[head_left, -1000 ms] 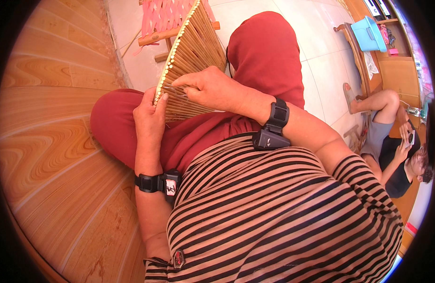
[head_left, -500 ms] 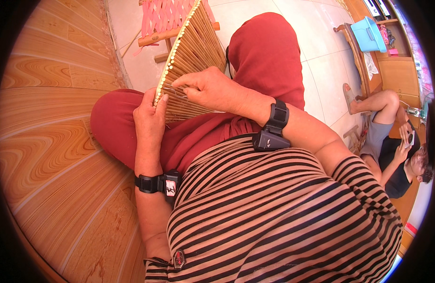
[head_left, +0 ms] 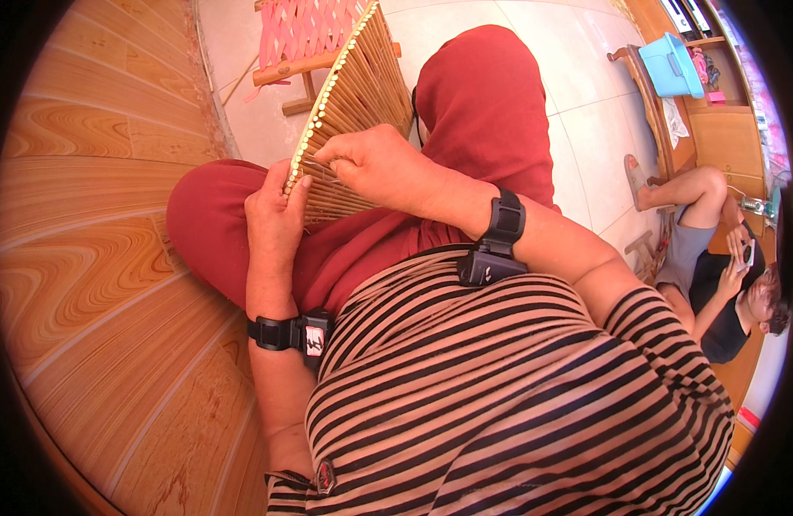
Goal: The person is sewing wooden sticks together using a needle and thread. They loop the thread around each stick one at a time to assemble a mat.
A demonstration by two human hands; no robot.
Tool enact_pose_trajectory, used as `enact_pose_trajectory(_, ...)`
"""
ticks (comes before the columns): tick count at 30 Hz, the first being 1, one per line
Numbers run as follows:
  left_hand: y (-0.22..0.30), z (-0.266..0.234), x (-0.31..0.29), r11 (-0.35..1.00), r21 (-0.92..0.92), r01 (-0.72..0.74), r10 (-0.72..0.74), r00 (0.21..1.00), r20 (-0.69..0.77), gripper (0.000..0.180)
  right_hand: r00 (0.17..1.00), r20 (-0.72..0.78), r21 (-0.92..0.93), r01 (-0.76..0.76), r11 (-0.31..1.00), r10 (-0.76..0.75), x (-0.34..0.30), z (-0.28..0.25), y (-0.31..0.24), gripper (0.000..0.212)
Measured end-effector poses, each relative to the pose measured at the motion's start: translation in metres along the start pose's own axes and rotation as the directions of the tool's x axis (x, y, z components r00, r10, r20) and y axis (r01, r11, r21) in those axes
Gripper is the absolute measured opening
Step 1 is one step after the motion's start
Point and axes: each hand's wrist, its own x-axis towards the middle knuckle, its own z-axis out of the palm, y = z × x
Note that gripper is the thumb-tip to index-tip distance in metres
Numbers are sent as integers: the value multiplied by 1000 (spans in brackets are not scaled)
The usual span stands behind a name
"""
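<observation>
A mat of thin brown sticks (head_left: pixel 358 116) stands tilted between my knees, the pale cut stick ends lined up along its left edge. My left hand (head_left: pixel 276 211) grips the near end of that edge, thumb on one side and fingers on the other. Just right of it, my right hand (head_left: pixel 371 163) is closed in a pinch close to the stick ends. A thin metal tool (head_left: pixel 322 164) shows partly at its fingertips; its kind is too small to make out.
Beyond the mat is a wooden stool (head_left: pixel 298 67) with pink woven straps. Wood-grain panelling (head_left: pixel 113 258) runs along my left. At the right, a person (head_left: pixel 723 292) sits holding a phone, near a blue plastic basket (head_left: pixel 672 64) on a wooden bench.
The mat's far end has swung slightly to the right. My right hand has shifted a little, and less of the metal tool shows now. My left hand keeps its grip.
</observation>
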Motion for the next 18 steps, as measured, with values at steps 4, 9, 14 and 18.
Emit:
enact_pose_trajectory(4,2,-2,1,999,-10,-41,41,999,11,23,998,-59,15,3,1000,-3,-4,7,6,23)
enact_pose_trajectory(9,6,-1,1,997,-6,-82,82,996,25,24,996,-88,37,-9,999,13,-4,6,5,22)
enact_pose_trajectory(14,7,-1,1,993,35,-116,114,992,52,25,993,-34,68,-107,992,109,-3,0,0,20)
enact_pose_trajectory(18,7,-2,2,988,55,-143,140,989,53,26,994,-60,78,-82,994,87,-3,4,5,18)
